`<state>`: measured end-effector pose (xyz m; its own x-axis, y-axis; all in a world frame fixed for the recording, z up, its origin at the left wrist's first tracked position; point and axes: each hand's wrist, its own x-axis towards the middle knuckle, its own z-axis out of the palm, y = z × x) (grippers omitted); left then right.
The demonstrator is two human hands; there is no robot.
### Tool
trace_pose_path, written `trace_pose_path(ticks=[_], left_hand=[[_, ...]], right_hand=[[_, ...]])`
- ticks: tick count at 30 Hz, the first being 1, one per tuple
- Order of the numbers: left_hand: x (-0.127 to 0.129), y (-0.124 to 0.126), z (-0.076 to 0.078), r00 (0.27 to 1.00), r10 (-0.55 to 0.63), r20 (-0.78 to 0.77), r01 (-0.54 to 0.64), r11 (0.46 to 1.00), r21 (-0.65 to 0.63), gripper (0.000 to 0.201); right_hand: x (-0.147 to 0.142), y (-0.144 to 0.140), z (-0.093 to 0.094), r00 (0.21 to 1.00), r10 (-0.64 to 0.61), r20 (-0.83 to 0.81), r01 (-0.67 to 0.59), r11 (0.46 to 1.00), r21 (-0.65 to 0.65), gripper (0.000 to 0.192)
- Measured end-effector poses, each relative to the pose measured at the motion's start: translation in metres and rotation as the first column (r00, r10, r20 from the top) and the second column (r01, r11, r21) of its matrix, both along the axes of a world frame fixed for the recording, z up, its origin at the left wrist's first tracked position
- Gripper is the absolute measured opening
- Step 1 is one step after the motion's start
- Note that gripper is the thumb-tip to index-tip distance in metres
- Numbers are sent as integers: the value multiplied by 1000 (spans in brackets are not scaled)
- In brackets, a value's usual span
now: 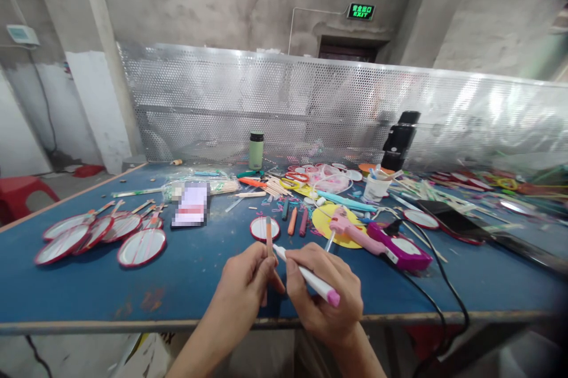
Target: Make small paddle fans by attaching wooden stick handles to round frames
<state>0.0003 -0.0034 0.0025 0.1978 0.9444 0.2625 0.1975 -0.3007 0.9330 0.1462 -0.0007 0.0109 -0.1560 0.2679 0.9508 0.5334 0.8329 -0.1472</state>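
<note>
Near the front edge of the blue table, my left hand [247, 276] pinches flat wooden craft sticks; one orange-tinted stick [268, 231] stands up from my fingers. My right hand [326, 292] grips a white marker [316, 283] with a pink end, its tip pointing at the upright stick and close to it. I cannot tell whether the tip touches the wood. Just behind the stick lies a round white disc [258, 228] with a red rim. Teal, orange and dark red crayon-like sticks [292, 221] lie to its right.
A pink glue gun [355, 230] rests on a yellow disc [323, 219], beside a purple device [403, 251] with a black cable. Several red-rimmed discs with handles [142, 246] lie left, near a phone [192, 206]. A green bottle [256, 152] and a white cup [376, 189] stand behind.
</note>
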Motion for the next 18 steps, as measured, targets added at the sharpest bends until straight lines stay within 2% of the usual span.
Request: trace_pose_path(ticks=[5,9,14,18], left_hand=[[0,1,-1,1000,15,-16,-15,1000,24,34],[0,1,-1,1000,-1,4,1,1000,12,33],[1,1,0,1000,12,14,-13,1000,19,35],[1,0,0,1000,-3,19,3,1000,-4,33]], right_hand=[[-1,0,0,999,14,32,-12,999,-34,11],[-1,0,0,1000,-20,-8,20,1000,-6,11],[-1,1,-1,1000,12,12,-12,999,-45,11],[0,2,-2,999,-18,-28,18,1000,0,11]])
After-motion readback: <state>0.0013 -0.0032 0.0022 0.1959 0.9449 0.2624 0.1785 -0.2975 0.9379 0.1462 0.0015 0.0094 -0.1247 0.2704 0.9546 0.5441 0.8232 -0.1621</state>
